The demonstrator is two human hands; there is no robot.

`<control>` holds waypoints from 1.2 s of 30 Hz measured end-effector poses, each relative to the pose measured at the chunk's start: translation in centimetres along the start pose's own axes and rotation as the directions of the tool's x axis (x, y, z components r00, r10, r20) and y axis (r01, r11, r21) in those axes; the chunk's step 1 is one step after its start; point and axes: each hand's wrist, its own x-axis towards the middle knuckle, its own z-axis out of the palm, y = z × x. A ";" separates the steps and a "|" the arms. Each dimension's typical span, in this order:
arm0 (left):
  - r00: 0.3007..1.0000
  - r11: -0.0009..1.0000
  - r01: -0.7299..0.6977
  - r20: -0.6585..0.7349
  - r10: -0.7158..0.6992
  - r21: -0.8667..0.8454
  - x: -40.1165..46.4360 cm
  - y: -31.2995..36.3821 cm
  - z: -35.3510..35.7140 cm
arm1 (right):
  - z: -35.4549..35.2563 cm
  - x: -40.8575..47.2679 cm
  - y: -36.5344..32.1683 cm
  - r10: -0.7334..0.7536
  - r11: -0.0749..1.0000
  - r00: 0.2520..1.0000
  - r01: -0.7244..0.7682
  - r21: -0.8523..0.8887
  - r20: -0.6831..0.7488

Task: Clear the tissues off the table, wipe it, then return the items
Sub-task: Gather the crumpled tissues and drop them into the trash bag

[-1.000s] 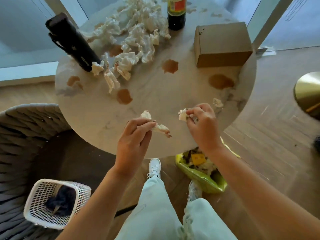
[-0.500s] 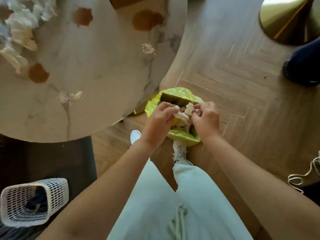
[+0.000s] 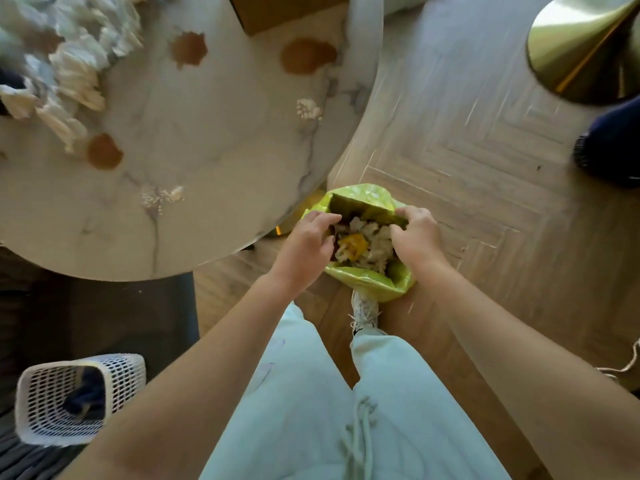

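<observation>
On the floor at the far left sits a white basket (image 3: pixel 74 400) with something dark inside. Up above it, the round marble table (image 3: pixel 207 140) holds a messy heap of tissues (image 3: pixel 65 64), white and crumpled, some with brown on them, piled at the far left edge. Brown spills (image 3: pixel 188 50) dot the tabletop, and small pale crumbs (image 3: pixel 308 109) lie near the right rim. A brown box (image 3: pixel 287 6) pokes in at the top. Just right of the table, a green bag (image 3: pixel 370 282) stands open on the wood floor (image 3: pixel 485 150), stuffed with more crumpled tissues and a yellow bit. The left hand (image 3: pixel 306 247) hangs over the bag's left side, fingers loose and holding nothing. The right hand (image 3: pixel 415 237) is over the right side with curled fingers dipping into the bag; I cannot tell if it holds anything. A gold cone (image 3: pixel 581 46) stands at the far right.
</observation>
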 end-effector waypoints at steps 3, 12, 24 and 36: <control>0.995 0.998 0.015 -0.093 -0.020 -0.055 -1.3 0.1 -2.6 | 0.0 -0.5 -3.4 -0.136 0.991 0.990 0.136 0.002 -0.042; 0.881 0.984 0.085 -0.449 -0.149 -0.159 -2.4 -3.5 -14.7 | 2.2 -1.7 -20.6 -0.589 0.791 0.784 0.609 0.058 -0.196; 0.668 0.870 0.474 -0.589 -0.454 -0.133 2.0 -18.7 -28.8 | 14.2 2.7 -37.9 -0.694 0.714 0.708 0.700 -0.006 0.129; 0.681 0.826 0.537 -0.490 -0.544 -0.171 6.5 -24.6 -30.6 | 24.4 6.3 -43.6 -0.538 0.777 0.808 0.586 -0.231 0.240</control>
